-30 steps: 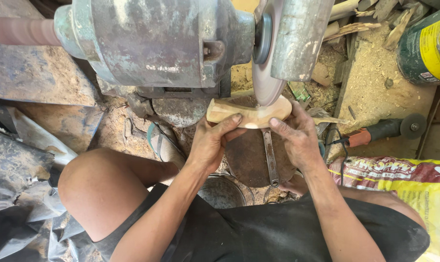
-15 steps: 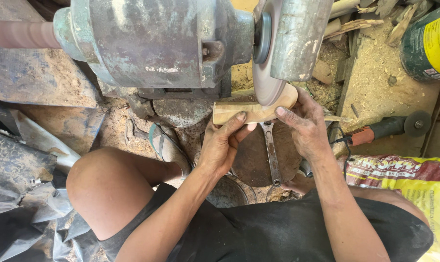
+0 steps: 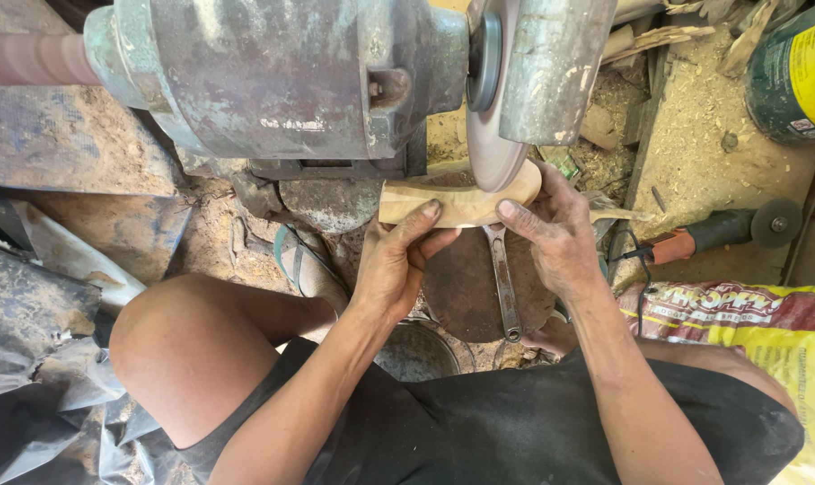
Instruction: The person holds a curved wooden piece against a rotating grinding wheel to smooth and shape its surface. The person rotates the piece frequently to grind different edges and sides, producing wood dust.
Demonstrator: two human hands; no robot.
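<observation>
I grip a pale piece of wood (image 3: 457, 199) in both hands at the centre of the frame, just above my knees. My left hand (image 3: 396, 262) closes on its left end, thumb on top. My right hand (image 3: 555, 232) clasps its rounded right end, fingers wrapped under. The wood's top edge touches the grinding disc (image 3: 495, 135) of the big grey motor (image 3: 281, 76) across the upper frame. A wrench (image 3: 504, 283) lies just below the wood. A small grinder (image 3: 722, 229) rests at the right, above a yellow sack (image 3: 766, 332).
</observation>
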